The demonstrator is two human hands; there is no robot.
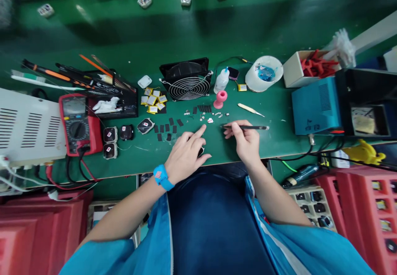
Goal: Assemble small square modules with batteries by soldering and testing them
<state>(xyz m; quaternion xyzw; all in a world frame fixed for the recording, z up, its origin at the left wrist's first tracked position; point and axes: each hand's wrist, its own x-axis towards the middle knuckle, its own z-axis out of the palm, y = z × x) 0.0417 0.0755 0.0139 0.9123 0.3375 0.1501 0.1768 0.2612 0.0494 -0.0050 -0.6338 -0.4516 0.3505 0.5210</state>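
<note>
A red meter sits at nine o'clock on the green bench, the left hand curls over a small dark part, forefinger pointing to one o'clock, and the right hand pinches black tweezers lying toward three o'clock.

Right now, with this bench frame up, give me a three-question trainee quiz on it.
1. True or false: the right hand holds a thin black tool lying almost level over the green mat.
2. What does the left hand cover? A) a small dark part B) the red multimeter C) the fan
3. What colour is the wrist strap on the left arm?

Key: 1 true; 2 A; 3 blue.
</note>
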